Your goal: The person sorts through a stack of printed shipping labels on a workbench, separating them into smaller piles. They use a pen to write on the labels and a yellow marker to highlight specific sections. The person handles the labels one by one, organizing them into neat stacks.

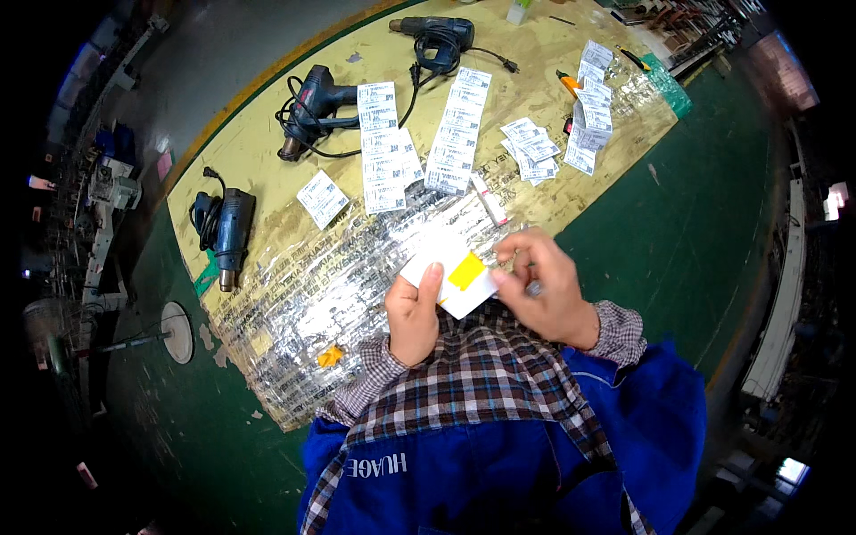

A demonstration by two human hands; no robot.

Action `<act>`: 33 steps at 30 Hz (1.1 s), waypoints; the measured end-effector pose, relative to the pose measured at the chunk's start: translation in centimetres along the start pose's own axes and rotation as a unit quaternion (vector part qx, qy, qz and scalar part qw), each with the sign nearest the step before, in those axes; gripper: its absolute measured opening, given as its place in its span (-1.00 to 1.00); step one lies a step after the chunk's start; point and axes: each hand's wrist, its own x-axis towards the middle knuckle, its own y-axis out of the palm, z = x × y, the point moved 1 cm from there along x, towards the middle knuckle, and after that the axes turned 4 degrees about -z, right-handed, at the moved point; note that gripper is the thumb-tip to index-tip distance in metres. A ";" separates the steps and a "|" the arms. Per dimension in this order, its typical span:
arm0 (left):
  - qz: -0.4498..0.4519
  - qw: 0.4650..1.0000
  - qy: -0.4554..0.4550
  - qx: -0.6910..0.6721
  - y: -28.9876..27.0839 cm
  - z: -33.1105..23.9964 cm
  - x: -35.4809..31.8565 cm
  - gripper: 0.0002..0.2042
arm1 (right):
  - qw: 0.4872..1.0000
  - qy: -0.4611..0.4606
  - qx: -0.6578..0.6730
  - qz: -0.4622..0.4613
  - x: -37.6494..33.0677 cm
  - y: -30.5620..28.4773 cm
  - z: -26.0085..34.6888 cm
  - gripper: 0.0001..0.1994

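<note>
My left hand point(415, 314) is closed on a white sheet or card point(432, 263), its thumb lying on top. A bright yellow patch point(466, 271) stands out on the white surface, which is partly washed out by glare. My right hand point(546, 290) is at the card's right edge with its fingers curled and the thumb close to the edge. A small grey tip shows between those fingers; I cannot make out what it belongs to. Just beyond the card, a white and red pen-like stick point(489, 199) lies on the table.
Heat guns with cords lie at the left point(234, 236), middle point(316, 102) and back point(437, 34) of the taped yellow table point(267, 192). Printed label strips point(459, 129) and loose labels point(532, 150) are spread out. An orange knife point(569, 85) and crumpled yellow scrap point(330, 357) lie there too.
</note>
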 end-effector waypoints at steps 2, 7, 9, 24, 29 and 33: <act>0.033 0.990 -0.066 -0.124 -0.7 0.6 0.0 -0.72 | 0.988 0.066 0.129 0.046 0.4 -0.4 -0.6 -0.76; 0.000 0.979 -0.079 -0.189 0.6 0.5 0.4 -0.71 | 0.949 0.155 0.235 0.143 0.2 0.1 -0.1 -0.82; 0.022 0.984 -0.074 -0.163 0.8 -0.1 0.2 -0.72 | 0.947 0.150 0.238 0.153 0.0 0.5 -0.1 -0.84; 0.065 0.990 -0.090 -0.087 0.7 -0.4 -0.3 -0.71 | 0.905 0.225 0.306 0.190 -0.9 0.7 -0.2 -0.87; 0.044 0.990 -0.066 -0.112 0.9 0.1 -0.5 -0.74 | 0.897 0.226 0.327 0.195 -1.2 0.9 -0.2 -0.88; 0.037 0.989 -0.066 -0.123 0.9 0.0 -1.0 -0.75 | 0.898 0.236 0.319 0.188 -1.5 1.1 -0.2 -0.89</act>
